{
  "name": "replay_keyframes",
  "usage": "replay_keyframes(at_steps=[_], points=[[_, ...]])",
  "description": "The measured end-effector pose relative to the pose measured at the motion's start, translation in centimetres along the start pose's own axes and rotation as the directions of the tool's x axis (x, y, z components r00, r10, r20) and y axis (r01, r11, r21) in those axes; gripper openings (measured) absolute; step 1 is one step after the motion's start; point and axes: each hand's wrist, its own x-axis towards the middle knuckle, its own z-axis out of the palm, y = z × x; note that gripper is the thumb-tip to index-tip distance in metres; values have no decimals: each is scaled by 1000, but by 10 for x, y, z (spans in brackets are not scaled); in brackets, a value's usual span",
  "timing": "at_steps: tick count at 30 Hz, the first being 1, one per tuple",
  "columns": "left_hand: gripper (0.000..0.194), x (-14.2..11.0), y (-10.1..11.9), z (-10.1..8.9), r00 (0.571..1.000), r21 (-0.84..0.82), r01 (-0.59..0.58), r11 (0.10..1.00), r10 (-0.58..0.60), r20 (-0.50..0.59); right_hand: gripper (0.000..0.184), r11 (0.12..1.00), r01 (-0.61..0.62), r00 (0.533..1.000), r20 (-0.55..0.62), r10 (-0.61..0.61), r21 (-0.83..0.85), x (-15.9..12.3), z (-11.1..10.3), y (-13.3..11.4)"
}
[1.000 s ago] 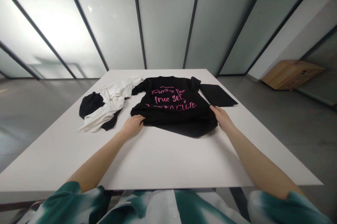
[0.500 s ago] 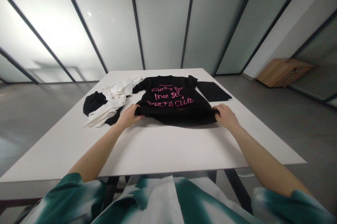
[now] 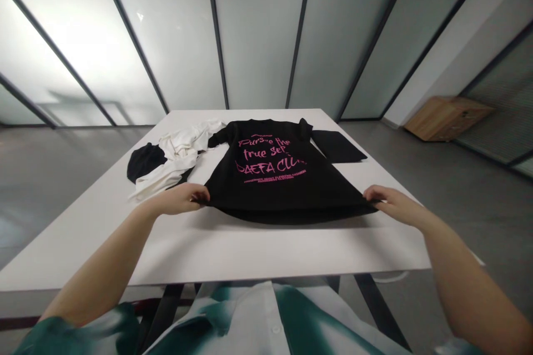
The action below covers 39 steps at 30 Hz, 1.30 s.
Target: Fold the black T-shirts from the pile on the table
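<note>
A black T-shirt (image 3: 270, 196) with pink lettering lies spread on the white table, its collar end away from me. My left hand (image 3: 183, 198) is closed on the left corner of its hem. At the opposite corner, my right hand (image 3: 393, 205) pinches the hem between thumb and fingers. The hem is stretched wide between both hands and lifted a little, with a shadow beneath it. Both sleeves lie at the far end, the right one partly folded up.
Left of the T-shirt is a loose pile of white clothing (image 3: 179, 149) and black clothing (image 3: 145, 160). A flat, folded black item (image 3: 337, 146) lies to the right. The white table (image 3: 287, 255) has its near edge before me. A wooden cabinet (image 3: 445, 118) stands on the floor beyond.
My hands have moved apart and toward me with the hem corners. The T-shirt's lower part is now pulled out flatter and wider, and more small pink print shows.
</note>
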Motion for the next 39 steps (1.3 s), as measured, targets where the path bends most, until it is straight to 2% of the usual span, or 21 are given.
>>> replay_keyframes(at_steps=[1,2,3,4,6,8,11,14,16,18,21,23,26,28,30,31,33,35,36,37,39], points=[[41,1,0,-1,995,-57,18,998,-12,100,24,1000,-27,993,119,27,1,-1,0,0],[47,3,-2,0,988,-108,35,994,-18,155,30,999,-48,976,213,45,12,-1,1,-1],[52,9,-5,0,988,-143,46,989,-24,151,37,998,-62,964,260,54,26,1,2,-3],[55,16,-8,2,995,-159,54,986,-39,91,43,997,-73,965,254,62,32,5,3,-5],[57,38,-15,7,987,-136,70,988,-88,-134,49,997,-74,990,125,69,35,20,8,-9],[60,66,-19,15,936,-61,109,992,-123,-331,48,998,-58,998,-28,58,13,44,18,-16],[67,113,-18,28,886,88,196,977,-138,-442,43,998,12,993,-120,-19,-59,88,41,-28],[75,154,-11,37,870,185,311,932,-200,-451,39,964,150,983,-68,-169,-221,131,65,-41],[79,175,-6,37,852,215,382,899,-253,-458,43,925,168,983,-15,-184,-341,154,80,-48],[79,190,-4,35,833,241,413,878,-257,-491,54,889,93,993,-23,-115,-448,170,93,-53],[74,204,-9,34,819,303,369,879,-153,-553,67,846,-63,997,-65,34,-530,181,108,-56],[70,209,-17,35,841,327,326,887,-114,-529,69,834,-114,993,-39,110,-540,181,114,-55],[63,212,-32,39,883,296,282,912,-126,-452,70,825,-128,988,5,157,-550,179,118,-52],[57,214,-43,36,877,228,239,944,-109,-468,70,821,-123,988,10,155,-558,178,119,-50],[50,217,-54,27,812,99,225,969,-131,-569,71,820,-118,989,6,147,-560,178,120,-47],[46,218,-60,20,751,12,245,969,-182,-635,71,820,-118,990,0,142,-560,178,121,-46],[41,223,-72,1,591,-189,313,931,-347,-728,70,821,-119,991,-13,135,-559,178,122,-44],[45,230,-84,-18,458,-394,354,848,-524,-718,70,821,-123,991,-24,133,-558,177,123,-43],[52,234,-89,-27,425,-486,350,801,-598,-679,69,821,-126,991,-26,134,-556,177,123,-43],[58,238,-94,-35,419,-560,335,758,-652,-632,69,823,-128,990,-28,135,-554,176,123,-44],[60,247,-100,-48,483,-614,332,716,-688,-542,69,826,-129,990,-27,137,-548,175,123,-44]])
